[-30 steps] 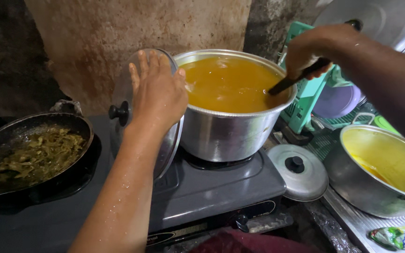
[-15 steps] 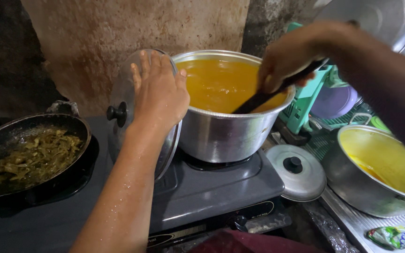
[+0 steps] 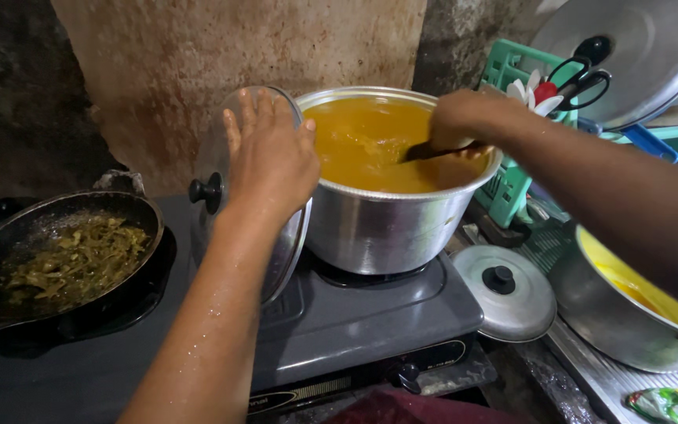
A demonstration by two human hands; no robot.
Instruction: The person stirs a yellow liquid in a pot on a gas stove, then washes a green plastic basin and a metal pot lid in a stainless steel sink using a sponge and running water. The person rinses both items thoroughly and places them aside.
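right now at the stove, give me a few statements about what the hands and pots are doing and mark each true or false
1. The left hand holds a glass lid upright beside the pot. True.
2. The right hand grips a dark utensil dipped in the orange liquid. True.
3. The pan on the left is full of orange soup. False: it holds dark cooked greens.
4. The small metal lid sits on the pot. False: it lies flat to the right of the stove.
5. Scissors lie inside the pan. False: they hang at upper right.
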